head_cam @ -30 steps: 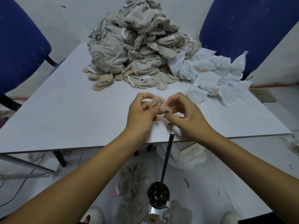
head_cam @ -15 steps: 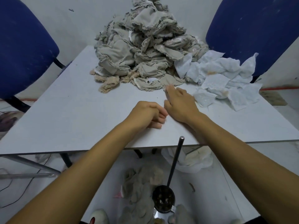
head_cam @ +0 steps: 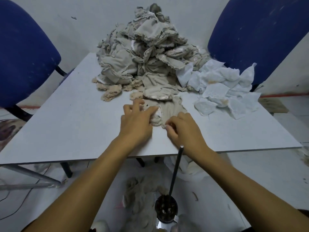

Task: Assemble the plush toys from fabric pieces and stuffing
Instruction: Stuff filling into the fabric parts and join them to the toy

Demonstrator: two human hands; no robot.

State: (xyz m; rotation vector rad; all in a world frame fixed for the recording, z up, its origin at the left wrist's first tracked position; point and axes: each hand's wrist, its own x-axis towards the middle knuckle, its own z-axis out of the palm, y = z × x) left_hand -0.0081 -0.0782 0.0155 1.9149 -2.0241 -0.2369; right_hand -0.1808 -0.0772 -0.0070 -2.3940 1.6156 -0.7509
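A limp beige fabric piece [head_cam: 168, 113] lay flat and wrinkled on the tabletop [head_cam: 70, 124], midway along its width and nearer the front edge than the far one, its frayed top end touching the foot of the big beige fabric heap [head_cam: 143, 59] piled at the far edge; a patch of white lining showed at its left side. From the left, the left hand [head_cam: 136, 122] rested on the piece's left edge with fingers spread and bent, pressing down on the cloth; whether that grip actually closed on the cloth cannot be told. The right hand [head_cam: 182, 129] sat at the piece's lower right corner, thumb and forefinger pinching the hem, so its grip was clenched on the fabric piece. Further right, a loose spread of white fabric squares [head_cam: 224, 91] covered the far right corner. Half a second before, the left hand had lain curled on bare tabletop while the right reached alone to the heap's foot; since then the piece had been drawn out toward the front edge and both hands had come onto it. The small fuzzy tan bit worked between both hands a second earlier was no longer in them.
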